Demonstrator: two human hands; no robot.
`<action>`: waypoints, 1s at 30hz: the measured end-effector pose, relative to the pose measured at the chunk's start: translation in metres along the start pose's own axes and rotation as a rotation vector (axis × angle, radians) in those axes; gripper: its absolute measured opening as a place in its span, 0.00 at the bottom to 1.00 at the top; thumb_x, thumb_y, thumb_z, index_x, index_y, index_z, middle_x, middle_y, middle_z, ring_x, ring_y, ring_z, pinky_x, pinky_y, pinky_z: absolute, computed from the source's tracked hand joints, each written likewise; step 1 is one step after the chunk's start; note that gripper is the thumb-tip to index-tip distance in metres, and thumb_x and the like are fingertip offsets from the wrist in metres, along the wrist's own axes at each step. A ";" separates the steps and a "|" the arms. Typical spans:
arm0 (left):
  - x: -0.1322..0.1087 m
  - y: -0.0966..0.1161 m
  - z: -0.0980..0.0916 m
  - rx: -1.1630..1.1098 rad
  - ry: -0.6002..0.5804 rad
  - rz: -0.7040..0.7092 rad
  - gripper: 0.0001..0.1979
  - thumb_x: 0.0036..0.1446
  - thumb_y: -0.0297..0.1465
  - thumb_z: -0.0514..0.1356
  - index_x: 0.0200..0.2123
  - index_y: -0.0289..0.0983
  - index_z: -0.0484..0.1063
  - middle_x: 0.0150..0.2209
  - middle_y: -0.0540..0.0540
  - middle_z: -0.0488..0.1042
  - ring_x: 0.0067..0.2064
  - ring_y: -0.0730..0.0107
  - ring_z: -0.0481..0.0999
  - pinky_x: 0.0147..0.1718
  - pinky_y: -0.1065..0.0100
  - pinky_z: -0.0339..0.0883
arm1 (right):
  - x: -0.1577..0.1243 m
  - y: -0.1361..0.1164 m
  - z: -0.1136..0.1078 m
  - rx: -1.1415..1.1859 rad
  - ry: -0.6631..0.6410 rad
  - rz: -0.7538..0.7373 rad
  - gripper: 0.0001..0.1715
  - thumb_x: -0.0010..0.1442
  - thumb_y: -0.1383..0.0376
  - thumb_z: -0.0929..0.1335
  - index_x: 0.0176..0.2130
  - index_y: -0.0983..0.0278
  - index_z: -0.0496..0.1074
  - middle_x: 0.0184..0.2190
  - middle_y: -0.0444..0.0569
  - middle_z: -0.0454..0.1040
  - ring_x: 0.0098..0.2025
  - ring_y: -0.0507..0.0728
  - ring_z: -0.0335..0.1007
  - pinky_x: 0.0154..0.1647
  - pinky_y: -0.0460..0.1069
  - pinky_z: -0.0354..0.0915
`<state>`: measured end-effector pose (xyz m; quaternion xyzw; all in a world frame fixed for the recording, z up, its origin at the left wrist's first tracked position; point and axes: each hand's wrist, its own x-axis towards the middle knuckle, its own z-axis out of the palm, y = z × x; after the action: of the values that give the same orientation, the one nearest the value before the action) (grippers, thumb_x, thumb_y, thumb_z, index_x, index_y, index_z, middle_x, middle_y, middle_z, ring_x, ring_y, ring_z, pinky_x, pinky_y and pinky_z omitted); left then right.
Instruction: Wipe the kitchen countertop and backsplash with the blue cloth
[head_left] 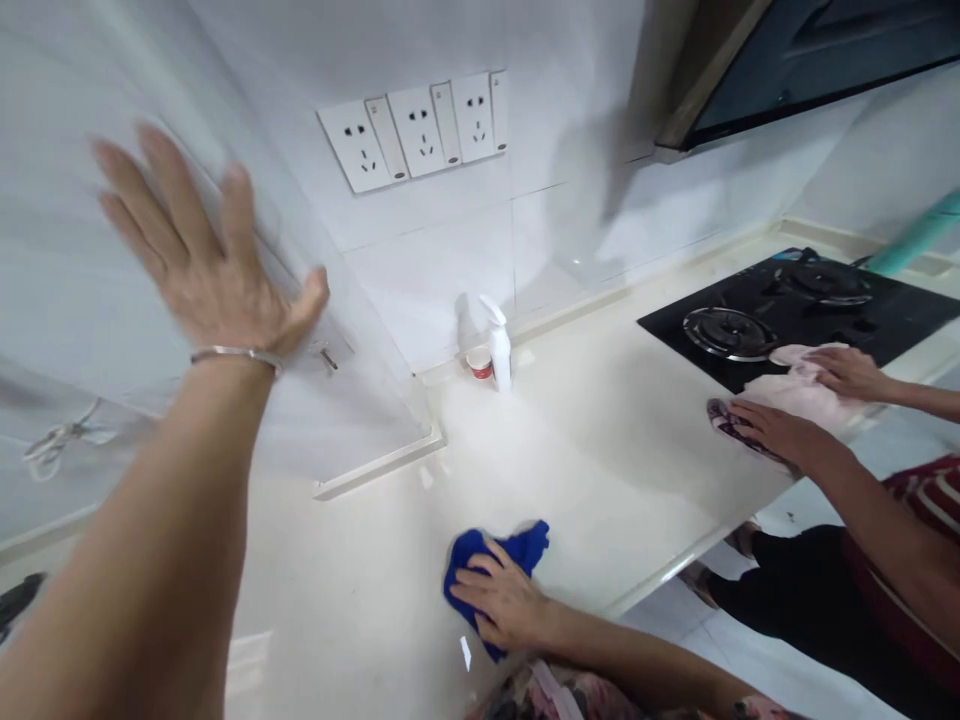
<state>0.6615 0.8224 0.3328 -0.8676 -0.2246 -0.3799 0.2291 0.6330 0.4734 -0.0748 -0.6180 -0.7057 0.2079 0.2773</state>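
Observation:
My left hand (217, 260) is raised in front of the white tiled wall at the left, fingers spread and nothing held. A thin bracelet (236, 353) circles its wrist. Whether the palm touches the wall, I cannot tell. Low in the view, my right hand (502, 597) presses a crumpled blue cloth (531, 545) onto the pale countertop (600, 460), its fingers bent over the fabric. Part of the cloth sticks out beyond the fingers to the right.
A white spray bottle (500, 355) and a paper cup (479, 362) stand against the back wall below several sockets (424, 130). At right, another person's hands (787, 432) hold cloths (795, 390) beside the black gas hob (787, 300). A range hood (825, 60) overhangs.

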 end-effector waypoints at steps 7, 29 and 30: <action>-0.257 0.025 0.041 -0.355 -0.385 0.209 0.27 0.66 0.35 0.56 0.66 0.37 0.67 0.75 0.42 0.52 0.77 0.54 0.48 0.72 0.46 0.53 | -0.104 0.077 -0.067 -0.407 0.231 0.303 0.35 0.63 0.61 0.64 0.68 0.48 0.63 0.69 0.46 0.66 0.70 0.69 0.55 0.73 0.79 0.33; -0.547 0.066 -0.017 0.075 -0.895 -0.839 0.35 0.69 0.45 0.40 0.73 0.36 0.55 0.76 0.43 0.51 0.77 0.51 0.46 0.74 0.45 0.43 | 0.113 -0.001 -0.017 -0.264 -0.084 0.401 0.41 0.66 0.55 0.60 0.73 0.66 0.53 0.76 0.62 0.48 0.73 0.80 0.46 0.69 0.75 0.47; -0.548 0.065 -0.016 0.079 -0.891 -0.841 0.35 0.69 0.46 0.39 0.73 0.36 0.55 0.76 0.43 0.51 0.77 0.51 0.46 0.74 0.45 0.43 | 0.110 -0.013 -0.006 -0.203 -0.109 0.324 0.41 0.67 0.54 0.60 0.73 0.64 0.53 0.76 0.61 0.48 0.74 0.79 0.44 0.70 0.76 0.45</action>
<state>0.3544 0.6435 -0.0900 -0.7709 -0.6357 -0.0299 -0.0245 0.6180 0.5796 -0.0467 -0.7362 -0.6282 0.2106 0.1378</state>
